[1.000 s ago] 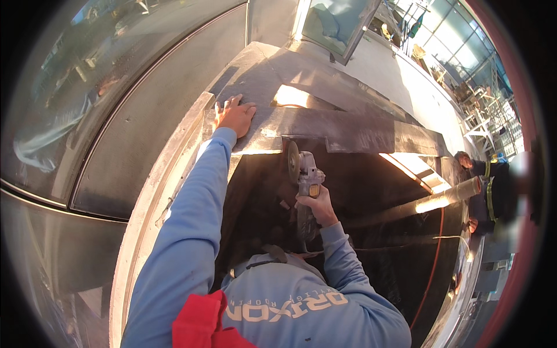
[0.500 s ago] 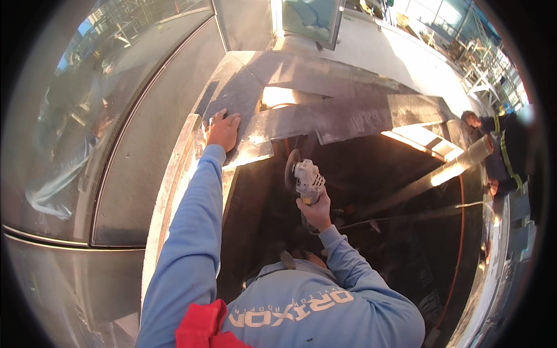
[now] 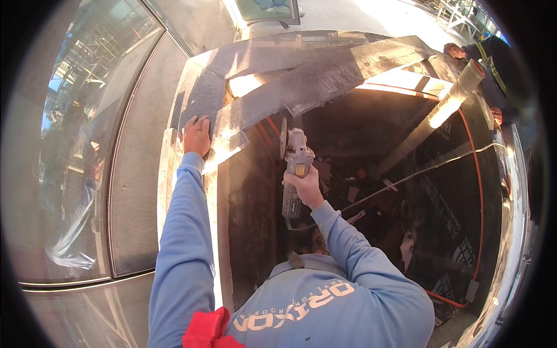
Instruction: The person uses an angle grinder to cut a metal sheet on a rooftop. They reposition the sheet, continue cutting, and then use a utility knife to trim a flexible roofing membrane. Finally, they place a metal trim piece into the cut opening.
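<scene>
My right hand [image 3: 306, 185] is wrapped round the body of a dusty grey angle grinder [image 3: 297, 152], held over the dark opening. Its thin cutting disc [image 3: 283, 139] stands upright on the left of the head, just below the cut edge of a long grey sheet strip [image 3: 325, 75] and apart from it. My left hand [image 3: 196, 137] lies with its fingers stretched over the near corner of a grey panel [image 3: 200, 95], beside a pale timber edge [image 3: 167, 165]. Part of the grinder's lower body is behind my right hand.
Below me is a deep, dark-lined pit [image 3: 371, 191] with scraps at its bottom. A cardboard-coloured tube [image 3: 458, 93] slants across its right side, near an orange cable [image 3: 477, 174]. Another person [image 3: 493, 66] is at the far right. Reflective wall panels [image 3: 136, 145] rise on the left.
My view has shifted, showing more of the pit. The grinder has drawn back slightly and turned more upright in my right hand. My left hand stays on the panel.
</scene>
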Demonstrator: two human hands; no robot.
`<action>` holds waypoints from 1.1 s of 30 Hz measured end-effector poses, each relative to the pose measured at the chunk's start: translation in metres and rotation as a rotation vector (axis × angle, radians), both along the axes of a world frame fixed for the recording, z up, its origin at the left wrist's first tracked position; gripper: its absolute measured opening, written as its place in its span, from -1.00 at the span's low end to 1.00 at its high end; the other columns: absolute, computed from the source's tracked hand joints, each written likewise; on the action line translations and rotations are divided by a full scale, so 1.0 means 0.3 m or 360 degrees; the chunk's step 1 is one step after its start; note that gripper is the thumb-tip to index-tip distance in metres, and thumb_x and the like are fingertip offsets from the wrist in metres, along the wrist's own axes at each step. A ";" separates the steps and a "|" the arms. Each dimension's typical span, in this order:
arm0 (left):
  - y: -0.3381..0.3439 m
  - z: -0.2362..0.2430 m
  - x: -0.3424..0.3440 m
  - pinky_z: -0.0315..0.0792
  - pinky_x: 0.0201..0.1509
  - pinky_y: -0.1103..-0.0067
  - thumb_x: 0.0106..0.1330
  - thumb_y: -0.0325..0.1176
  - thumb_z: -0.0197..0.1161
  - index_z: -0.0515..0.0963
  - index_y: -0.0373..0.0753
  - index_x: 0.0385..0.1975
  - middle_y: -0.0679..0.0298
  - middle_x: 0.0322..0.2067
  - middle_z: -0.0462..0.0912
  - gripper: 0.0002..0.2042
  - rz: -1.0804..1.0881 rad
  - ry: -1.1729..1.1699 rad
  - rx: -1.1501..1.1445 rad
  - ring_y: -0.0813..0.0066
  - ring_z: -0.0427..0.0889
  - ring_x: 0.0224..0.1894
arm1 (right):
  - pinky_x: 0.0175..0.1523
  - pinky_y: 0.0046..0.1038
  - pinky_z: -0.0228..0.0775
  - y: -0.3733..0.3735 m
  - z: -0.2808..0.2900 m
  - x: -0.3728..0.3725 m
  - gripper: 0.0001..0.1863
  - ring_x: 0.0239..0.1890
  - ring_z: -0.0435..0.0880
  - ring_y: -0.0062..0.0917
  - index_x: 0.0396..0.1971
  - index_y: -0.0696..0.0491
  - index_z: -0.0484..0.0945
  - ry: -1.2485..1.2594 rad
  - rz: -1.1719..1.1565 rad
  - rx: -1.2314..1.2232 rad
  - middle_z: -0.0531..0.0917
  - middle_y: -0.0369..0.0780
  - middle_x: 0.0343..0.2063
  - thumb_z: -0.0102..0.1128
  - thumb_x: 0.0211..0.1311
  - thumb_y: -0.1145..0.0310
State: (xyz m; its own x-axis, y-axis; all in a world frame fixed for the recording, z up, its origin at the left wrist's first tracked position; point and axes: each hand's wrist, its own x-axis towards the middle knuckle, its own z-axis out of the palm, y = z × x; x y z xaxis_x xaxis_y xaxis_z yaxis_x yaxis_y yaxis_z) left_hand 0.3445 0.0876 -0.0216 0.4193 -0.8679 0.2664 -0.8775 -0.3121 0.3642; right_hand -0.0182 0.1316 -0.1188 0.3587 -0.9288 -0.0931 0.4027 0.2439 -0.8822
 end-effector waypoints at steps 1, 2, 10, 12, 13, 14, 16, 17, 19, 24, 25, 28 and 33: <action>0.002 -0.007 0.010 -0.15 0.60 -0.03 0.56 0.07 -0.03 0.65 0.13 0.22 0.10 0.42 0.43 -0.58 0.0002 -0.0027 0.0008 0.06 0.31 0.48 | -0.24 -0.42 0.63 -0.007 0.009 0.006 -0.66 -0.42 0.74 -0.52 -0.12 0.14 0.55 0.0006 -0.0100 -0.0043 0.71 -0.25 -0.38 0.42 0.09 0.55; -0.001 -0.009 0.005 -0.13 0.60 -0.02 0.56 0.07 -0.02 0.66 0.12 0.22 0.10 0.41 0.43 -0.58 0.0005 -0.0037 0.0007 0.05 0.31 0.48 | -0.23 -0.43 0.64 -0.017 0.017 -0.015 -0.66 -0.42 0.74 -0.52 -0.12 0.15 0.55 0.0067 -0.0071 -0.0066 0.71 -0.25 -0.37 0.42 0.09 0.55; -0.004 -0.010 -0.015 -0.18 0.59 -0.11 0.54 0.05 0.02 0.68 0.11 0.19 0.10 0.41 0.45 -0.59 0.0031 0.0016 -0.0045 0.05 0.31 0.49 | -0.21 -0.44 0.63 -0.076 0.073 -0.151 -0.62 -0.38 0.73 -0.57 -0.10 0.20 0.57 0.0397 0.0096 -0.0137 0.69 -0.26 -0.36 0.44 0.03 0.55; 0.002 0.013 -0.042 -0.20 0.60 -0.12 0.54 0.04 0.03 0.68 0.11 0.18 0.11 0.41 0.43 -0.60 0.0066 0.0025 -0.0008 0.06 0.30 0.50 | -0.22 -0.44 0.64 -0.109 0.088 -0.172 -0.62 -0.40 0.73 -0.56 -0.10 0.19 0.56 0.0425 0.0116 -0.0134 0.70 -0.26 -0.36 0.43 0.04 0.55; 0.001 0.023 -0.052 -0.21 0.60 -0.12 0.54 0.04 0.03 0.68 0.12 0.18 0.11 0.42 0.43 -0.61 0.0067 0.0051 -0.0003 0.07 0.29 0.50 | -0.24 -0.43 0.66 -0.124 0.098 -0.186 -0.63 -0.41 0.73 -0.55 -0.10 0.18 0.55 0.0457 0.0116 -0.0182 0.70 -0.26 -0.36 0.42 0.05 0.56; 0.002 0.026 -0.053 -0.21 0.61 -0.12 0.54 0.04 0.03 0.68 0.13 0.18 0.12 0.42 0.42 -0.61 0.0064 0.0074 0.0006 0.08 0.28 0.51 | -0.25 -0.42 0.67 -0.133 0.104 -0.192 -0.64 -0.43 0.73 -0.53 -0.11 0.17 0.54 0.0485 0.0112 -0.0226 0.70 -0.26 -0.36 0.41 0.06 0.57; 0.006 0.029 -0.057 -0.22 0.61 -0.12 0.54 0.04 0.03 0.68 0.14 0.17 0.13 0.43 0.41 -0.61 0.0090 0.0081 0.0009 0.09 0.27 0.51 | -0.24 -0.41 0.67 -0.142 0.102 -0.199 -0.64 -0.43 0.73 -0.53 -0.10 0.18 0.55 0.0508 0.0146 -0.0267 0.70 -0.25 -0.36 0.41 0.06 0.58; 0.003 0.031 -0.062 -0.22 0.61 -0.12 0.54 0.05 0.03 0.68 0.14 0.17 0.13 0.44 0.40 -0.61 0.0094 0.0081 0.0013 0.10 0.27 0.52 | -0.23 -0.41 0.68 -0.140 0.095 -0.205 -0.64 -0.43 0.73 -0.53 -0.10 0.18 0.55 0.0517 0.0153 -0.0283 0.70 -0.25 -0.36 0.40 0.06 0.58; -0.001 0.021 -0.049 -0.23 0.61 -0.11 0.55 0.05 0.03 0.68 0.16 0.17 0.13 0.44 0.40 -0.62 0.0094 0.0071 0.0015 0.11 0.26 0.52 | -0.24 -0.44 0.64 -0.108 0.057 -0.176 -0.62 -0.39 0.72 -0.57 -0.09 0.19 0.56 0.0396 0.0124 -0.0276 0.69 -0.27 -0.36 0.42 0.05 0.56; 0.028 0.035 -0.047 -0.01 0.55 -0.02 0.55 0.00 0.05 0.68 0.05 0.12 0.16 0.34 0.50 -0.64 0.0235 0.0057 -0.0283 0.12 0.39 0.42 | -0.28 -0.41 0.65 0.029 0.021 -0.106 -0.63 -0.43 0.73 -0.51 -0.09 0.19 0.54 0.0412 0.0044 -0.0190 0.70 -0.22 -0.33 0.43 0.08 0.56; 0.046 0.007 -0.004 0.05 0.53 0.02 0.55 -0.02 0.05 0.68 0.01 0.10 0.17 0.30 0.54 -0.65 0.0350 0.0047 -0.0456 0.12 0.42 0.38 | -0.29 -0.40 0.64 0.059 0.028 -0.086 -0.64 -0.45 0.74 -0.48 -0.10 0.19 0.54 0.0334 -0.0004 -0.0056 0.70 -0.22 -0.36 0.44 0.09 0.56; 0.060 0.049 -0.090 0.29 0.34 0.18 0.55 -0.16 0.04 0.61 -0.19 0.05 0.08 0.08 0.61 -0.68 0.0747 0.0315 -0.1055 0.08 0.53 0.18 | -0.27 -0.41 0.63 0.092 0.012 -0.127 -0.61 -0.40 0.72 -0.53 -0.05 0.17 0.56 0.0229 -0.0134 0.0098 0.68 -0.24 -0.33 0.44 0.09 0.56; 0.218 0.170 -0.652 0.39 0.07 0.21 0.42 -0.39 0.18 0.54 -0.29 -0.12 0.03 -0.16 0.59 -0.85 0.0170 0.0663 -0.1719 0.11 0.55 -0.10 | -0.34 -0.42 0.63 0.091 0.093 -0.284 -0.63 -0.45 0.72 -0.50 -0.04 0.15 0.53 0.0299 -0.0531 0.0151 0.68 -0.22 -0.33 0.44 0.16 0.53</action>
State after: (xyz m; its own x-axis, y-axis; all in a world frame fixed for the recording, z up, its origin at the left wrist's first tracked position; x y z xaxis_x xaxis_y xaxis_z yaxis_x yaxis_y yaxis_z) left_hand 0.1488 0.1530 0.0293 0.7059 -0.2282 0.6706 -0.6151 0.2720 0.7401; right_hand -0.1033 0.1589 -0.0908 0.0071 -0.9756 -0.2194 0.3071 0.2109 -0.9280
